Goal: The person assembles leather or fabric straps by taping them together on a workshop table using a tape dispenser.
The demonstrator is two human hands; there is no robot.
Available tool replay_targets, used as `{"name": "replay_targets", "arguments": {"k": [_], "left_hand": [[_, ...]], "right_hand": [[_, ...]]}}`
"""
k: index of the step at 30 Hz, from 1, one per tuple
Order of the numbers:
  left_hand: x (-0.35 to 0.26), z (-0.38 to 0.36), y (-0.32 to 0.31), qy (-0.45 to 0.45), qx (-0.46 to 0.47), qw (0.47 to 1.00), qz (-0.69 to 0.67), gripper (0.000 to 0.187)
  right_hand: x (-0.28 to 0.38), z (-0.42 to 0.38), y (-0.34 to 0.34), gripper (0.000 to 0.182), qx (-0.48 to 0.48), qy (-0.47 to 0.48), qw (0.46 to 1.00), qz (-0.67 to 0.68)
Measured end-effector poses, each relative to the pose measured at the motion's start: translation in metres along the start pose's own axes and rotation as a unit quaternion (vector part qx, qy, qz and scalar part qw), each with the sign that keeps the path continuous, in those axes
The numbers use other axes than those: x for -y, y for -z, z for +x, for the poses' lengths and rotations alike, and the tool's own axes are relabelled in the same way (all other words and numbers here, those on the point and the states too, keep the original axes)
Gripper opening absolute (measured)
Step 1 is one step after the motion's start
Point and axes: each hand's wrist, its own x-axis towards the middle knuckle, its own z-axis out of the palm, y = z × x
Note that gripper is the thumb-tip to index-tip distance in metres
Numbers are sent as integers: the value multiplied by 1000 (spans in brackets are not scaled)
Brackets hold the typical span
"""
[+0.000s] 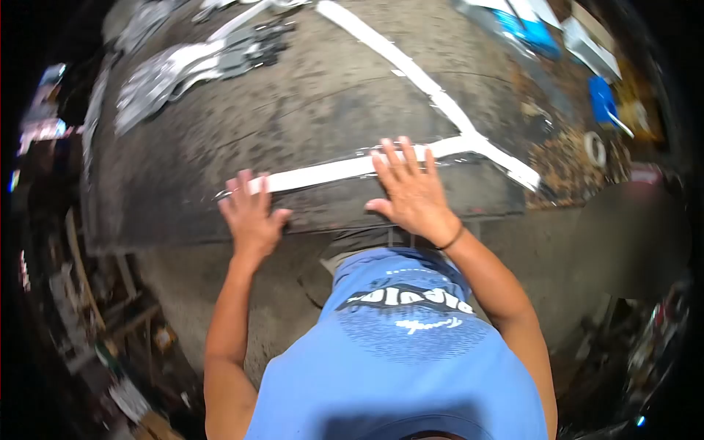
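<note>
A long white strip in clear plastic [323, 175] lies across the dark table [315, 110] near its front edge. On the strip's left end rest the spread fingers of my left hand [253, 218]. My right hand [414, 191] lies flat with fingers apart on the strip, right of its middle. Neither hand grips anything. A second white strip [403, 64] runs from the far edge down to the right and meets the first one near its right end.
Bundles of clear and grey plastic-wrapped pieces [183, 71] lie at the back left. At the right are a tape roll [595, 149], a blue object [603, 100], a white box [590, 50] and a blue packet [529, 33]. Clutter covers the floor on both sides.
</note>
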Motion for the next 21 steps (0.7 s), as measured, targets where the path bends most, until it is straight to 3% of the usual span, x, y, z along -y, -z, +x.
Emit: {"name": "replay_targets", "arguments": {"k": [1, 6, 8, 9, 11, 14, 16, 17, 19, 21], "left_hand": [[11, 4, -3, 44, 11, 998, -35, 78], [1, 9, 35, 63, 127, 990, 1, 76], [-12, 19, 42, 22, -35, 996, -74, 77], [-21, 25, 42, 15, -35, 996, -76, 77], [-57, 37, 41, -108, -94, 980, -140, 70], [-127, 60, 44, -175, -88, 929, -314, 48], [-166, 81, 44, -235, -127, 898, -349, 36], [-184, 93, 40, -270, -171, 868, -380, 32], [-216, 113, 37, -299, -144, 854, -400, 28], [-241, 132, 28, -315, -126, 853, -397, 26]], "right_hand": [[0, 0, -1, 83, -4, -2, 1000, 12], [8, -6, 4, 85, -37, -8, 998, 53], [1, -10, 15, 88, -88, -5, 992, 88], [-3, -11, 21, 88, -90, -11, 992, 84], [-13, -16, 29, 88, -119, -50, 989, 68], [-30, -30, 18, 81, -74, -49, 993, 73], [-43, -38, 22, 78, -50, -35, 995, 78], [-51, -44, 31, 66, -105, -54, 986, 118], [-69, -60, 47, 43, -211, -89, 953, 198], [-101, -75, 45, 29, -240, -173, 945, 144]]}}
